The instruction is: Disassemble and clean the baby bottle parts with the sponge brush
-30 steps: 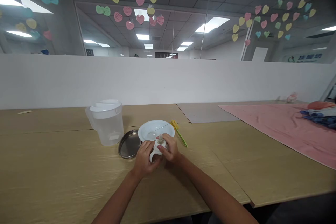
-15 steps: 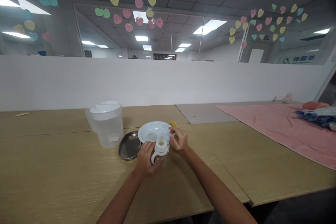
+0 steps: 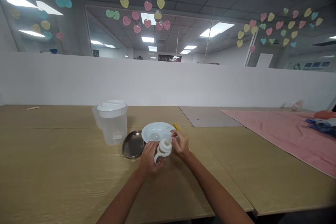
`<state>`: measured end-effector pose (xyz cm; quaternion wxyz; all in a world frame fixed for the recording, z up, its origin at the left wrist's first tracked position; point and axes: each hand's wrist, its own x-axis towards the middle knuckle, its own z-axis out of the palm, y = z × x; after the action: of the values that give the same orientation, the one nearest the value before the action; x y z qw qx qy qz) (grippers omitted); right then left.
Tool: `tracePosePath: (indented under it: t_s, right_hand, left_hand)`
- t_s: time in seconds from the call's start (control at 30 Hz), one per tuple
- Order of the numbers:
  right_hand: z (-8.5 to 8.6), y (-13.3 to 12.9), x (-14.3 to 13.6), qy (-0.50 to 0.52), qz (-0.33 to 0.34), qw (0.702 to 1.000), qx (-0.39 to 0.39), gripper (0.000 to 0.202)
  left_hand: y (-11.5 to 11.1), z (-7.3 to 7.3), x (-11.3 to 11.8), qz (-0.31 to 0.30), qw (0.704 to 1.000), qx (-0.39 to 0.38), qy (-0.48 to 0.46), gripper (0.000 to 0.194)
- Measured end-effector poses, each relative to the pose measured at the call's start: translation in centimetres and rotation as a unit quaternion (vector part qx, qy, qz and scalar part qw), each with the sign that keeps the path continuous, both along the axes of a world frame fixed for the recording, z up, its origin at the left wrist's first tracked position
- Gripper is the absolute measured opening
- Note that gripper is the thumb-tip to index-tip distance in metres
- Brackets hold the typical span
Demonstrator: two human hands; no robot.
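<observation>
A baby bottle (image 3: 165, 148) with a white collar and looped side handles leans to the right in front of me. My left hand (image 3: 151, 159) is closed around its left side and handle. At the top, my right hand (image 3: 180, 143) has its thumb and fingers pinched at the clear teat (image 3: 168, 142); the exact contact is small and partly hidden. Just behind the bottle lies a white bowl (image 3: 149, 132) with something clear in it. A round metal dish (image 3: 133, 144) sits left of the bowl.
A lidded clear plastic pitcher (image 3: 114, 126) stands to the left. Something yellow (image 3: 177, 126) lies behind my right hand. A pink cloth (image 3: 283, 133) covers the table's right side, with a folded blue and white bundle (image 3: 322, 124) on it. A low white wall (image 3: 157, 80) runs behind the table.
The bottle has tipped to the right, and its teat now meets my right fingertips. My right fingers have closed in from being apart. The view has shifted slightly.
</observation>
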<state>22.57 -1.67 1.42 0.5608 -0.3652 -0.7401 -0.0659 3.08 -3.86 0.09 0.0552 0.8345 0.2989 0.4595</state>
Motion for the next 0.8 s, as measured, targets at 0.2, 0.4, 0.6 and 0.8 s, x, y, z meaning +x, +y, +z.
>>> tracePosePath:
  t_s: [0.2, 0.4, 0.6, 0.8]
  right_hand:
    - [0.9, -1.9, -2.6, 0.009, 0.082, 0.997, 0.006, 0.03]
    - [1.5, -2.5, -3.4, -0.104, 0.084, 0.986, 0.104, 0.037]
    - [0.2, -2.1, -4.2, -0.122, 0.016, 0.974, 0.193, 0.05]
    - [-0.7, -1.1, -3.8, 0.027, -0.085, 0.975, 0.202, 0.051]
  left_hand:
    - [-0.2, 0.4, 0.1, -0.002, 1.0, -0.005, 0.004, 0.042]
    - [-0.4, 0.5, 0.1, -0.005, 1.0, 0.009, -0.007, 0.029]
    - [0.0, 0.0, 0.1, 0.001, 0.999, 0.044, -0.027, 0.029]
    - [-0.1, 0.1, 0.1, 0.007, 1.0, 0.016, -0.002, 0.036]
